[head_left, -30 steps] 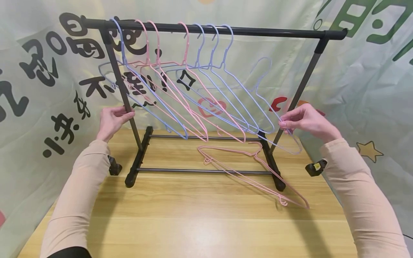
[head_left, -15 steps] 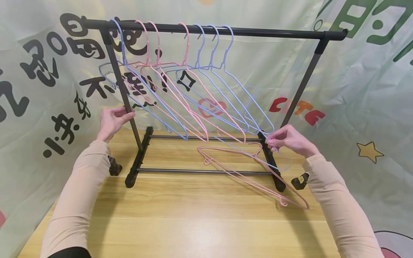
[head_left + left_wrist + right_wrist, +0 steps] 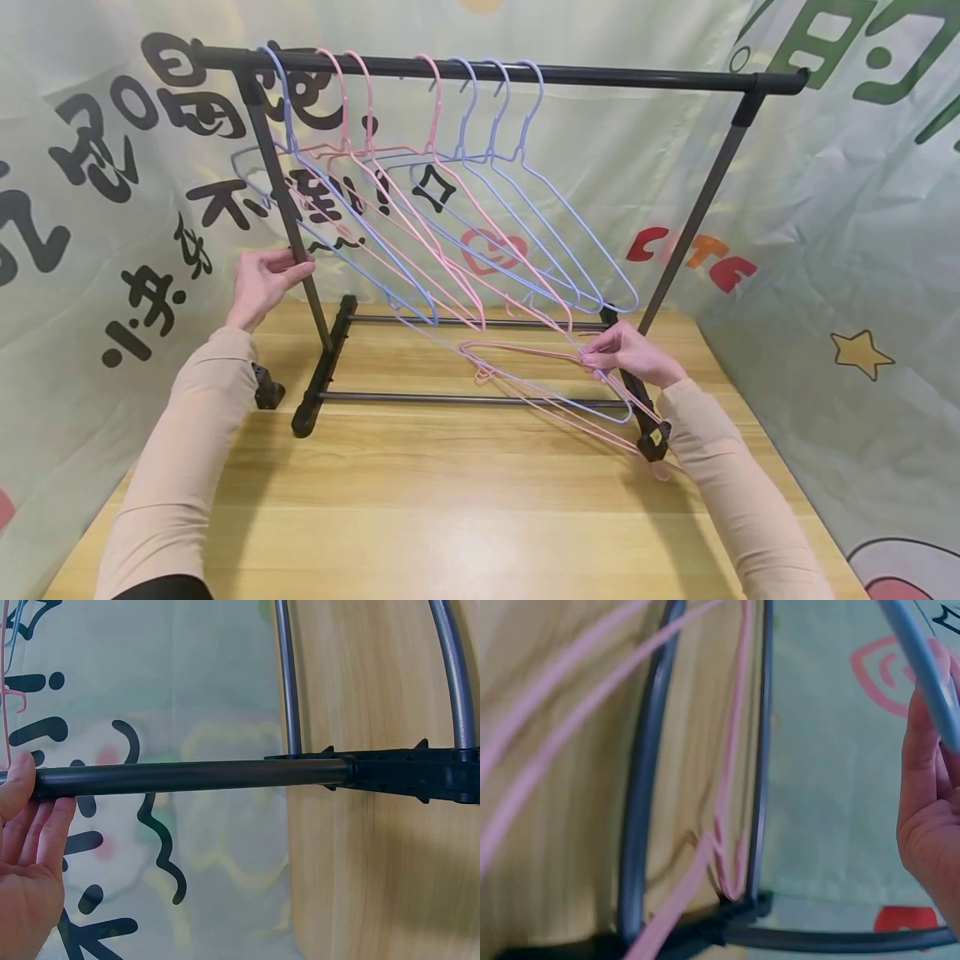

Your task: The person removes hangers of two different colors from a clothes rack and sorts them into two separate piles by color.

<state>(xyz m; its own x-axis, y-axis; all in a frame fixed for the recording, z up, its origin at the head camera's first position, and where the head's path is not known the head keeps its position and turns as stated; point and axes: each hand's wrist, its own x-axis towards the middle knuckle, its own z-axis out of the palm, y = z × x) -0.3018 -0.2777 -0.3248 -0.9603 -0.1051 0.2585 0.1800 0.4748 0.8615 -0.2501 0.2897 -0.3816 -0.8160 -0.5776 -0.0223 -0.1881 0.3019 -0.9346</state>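
Observation:
In the head view my left hand (image 3: 262, 287) holds the left post (image 3: 277, 183) of a black clothes rack between thumb and fingers. The left wrist view shows the thumb on one side of this post (image 3: 195, 777) and the fingers on the other. My right hand (image 3: 633, 354) pinches a blue clothes hanger (image 3: 615, 418) near one shoulder, low at the rack's right side. That hanger (image 3: 922, 667) looks large and close in the right wrist view. Beneath it a pink hanger (image 3: 517, 348) lies across the rack's base, partly covered by the hand and the blue hanger.
From the top bar (image 3: 645, 77) hang one blue hanger (image 3: 283, 100) at left, three pink hangers including one mid-bar (image 3: 433, 108), and three blue hangers including the rightmost (image 3: 534, 108). The rack stands on a wooden table (image 3: 450, 517). Printed cloth (image 3: 825, 250) surrounds it.
My right hand has moved left and down from beside the right post, bringing the blue hanger low over the pink one. The left hand stays on the post.

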